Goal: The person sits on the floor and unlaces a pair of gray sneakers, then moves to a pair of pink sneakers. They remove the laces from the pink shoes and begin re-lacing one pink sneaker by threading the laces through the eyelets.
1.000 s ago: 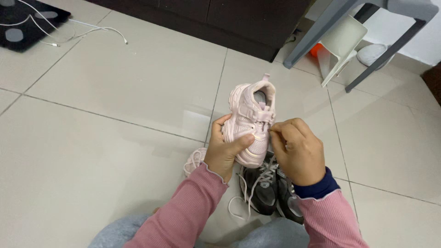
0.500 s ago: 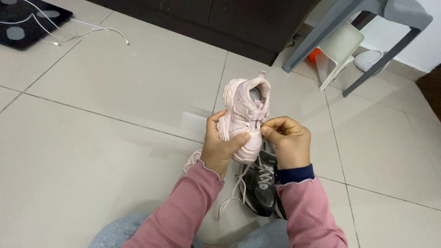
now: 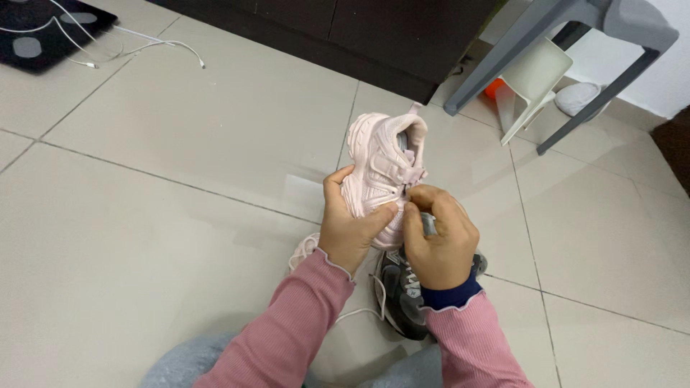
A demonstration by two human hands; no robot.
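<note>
Nearest you, a dark grey lace-up sneaker (image 3: 402,298) lies on the tiled floor (image 3: 180,237), parked under your wrists. Your left hand (image 3: 346,228) wraps closed around the small pale pink chunky-soled sneaker (image 3: 379,172), holding it raised and steady (toe toward you), so your right hand (image 3: 437,241) can pinch its fastening. Farther right stands a grey chair leg (image 3: 496,61).

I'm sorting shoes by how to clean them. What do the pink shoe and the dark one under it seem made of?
Pink shoe: likely matte synthetic with mesh panels, chunky moulded sole. Dark shoe: apparently grey suede-like fabric, dull finish, pale woven laces.
</note>
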